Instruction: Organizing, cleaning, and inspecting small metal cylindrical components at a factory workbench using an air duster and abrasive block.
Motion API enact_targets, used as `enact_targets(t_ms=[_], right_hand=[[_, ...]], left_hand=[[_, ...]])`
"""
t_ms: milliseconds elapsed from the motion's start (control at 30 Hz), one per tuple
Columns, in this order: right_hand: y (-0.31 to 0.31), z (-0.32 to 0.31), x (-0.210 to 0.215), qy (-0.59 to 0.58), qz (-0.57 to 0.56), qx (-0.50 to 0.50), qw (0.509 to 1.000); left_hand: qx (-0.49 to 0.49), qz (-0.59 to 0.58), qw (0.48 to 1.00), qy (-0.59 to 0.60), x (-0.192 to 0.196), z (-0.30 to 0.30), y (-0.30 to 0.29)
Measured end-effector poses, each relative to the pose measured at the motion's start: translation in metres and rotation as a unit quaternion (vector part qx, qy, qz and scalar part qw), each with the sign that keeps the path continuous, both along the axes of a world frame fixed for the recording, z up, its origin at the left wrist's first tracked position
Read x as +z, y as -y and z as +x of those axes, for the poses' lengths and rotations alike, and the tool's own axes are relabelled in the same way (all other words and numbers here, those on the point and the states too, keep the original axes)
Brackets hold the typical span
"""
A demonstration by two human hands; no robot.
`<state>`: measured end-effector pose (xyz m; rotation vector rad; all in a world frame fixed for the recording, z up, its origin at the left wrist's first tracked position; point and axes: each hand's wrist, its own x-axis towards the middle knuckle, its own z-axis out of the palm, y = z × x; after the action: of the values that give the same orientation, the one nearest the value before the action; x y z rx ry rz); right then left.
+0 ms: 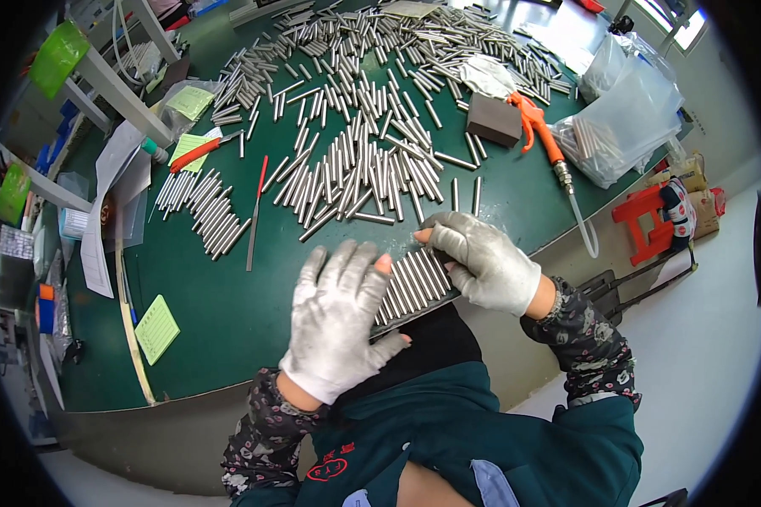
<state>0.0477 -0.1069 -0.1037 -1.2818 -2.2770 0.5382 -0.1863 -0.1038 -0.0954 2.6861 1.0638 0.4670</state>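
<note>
A row of plain metal pins (413, 286) lies side by side near the table's front edge, between my two gloved hands. My left hand (334, 313) is open, its fingers stretched out flat beside the row's left end, partly covering it. Against the row's right end, my right hand (486, 264) is curled, with the bare index fingertip at the far ends of the pins and the thumb at their right side. Both white gloves are greyed and leave some fingertips bare. A loose heap of similar pins (359, 173) spreads just beyond my hands.
A larger pin pile (355, 42) covers the table's far side. Grouped pins (216, 215), a red-handled file (256, 215), an orange-handled knife (196, 155) and a green note (157, 329) lie left. A brown block (493, 120), orange air gun (533, 125) and plastic bags (621, 118) are right.
</note>
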Motion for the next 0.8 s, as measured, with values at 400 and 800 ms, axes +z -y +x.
enact_targets(t_ms=[400,800], right_hand=[[-0.011,0.033,0.010,0.065,0.080,-0.213,0.972],[-0.041,0.016,0.006,0.132,0.004,-0.325,0.936]], left_hand=[[0.008,0.016,1.000,0.008,-0.004,0.025,-0.001],[0.134,0.140,0.979,0.061,-0.003,-0.041,-0.022]])
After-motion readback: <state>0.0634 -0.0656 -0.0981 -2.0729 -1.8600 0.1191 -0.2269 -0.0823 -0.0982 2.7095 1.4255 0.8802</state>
